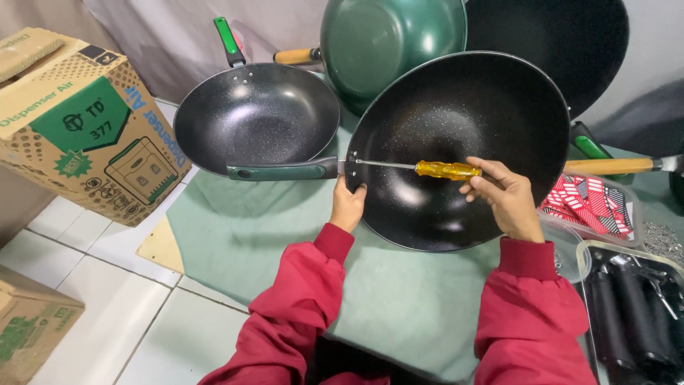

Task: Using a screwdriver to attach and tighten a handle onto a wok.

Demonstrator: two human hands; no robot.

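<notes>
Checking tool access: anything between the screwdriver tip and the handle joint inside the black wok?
Nothing visible. The right hand holds the screwdriver across the open bowl of the wok; its shaft runs clear to the joint at the rim, where the left hand grips from outside.

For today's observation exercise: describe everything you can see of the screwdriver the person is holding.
The screwdriver has a translucent amber plastic-looking handle and a thin bright metal shaft. It lies nearly level across the black speckled pan, tip at the pan's rim where the dark green handle joins. The right hand grips its handle; the left hand holds the rim.
</notes>
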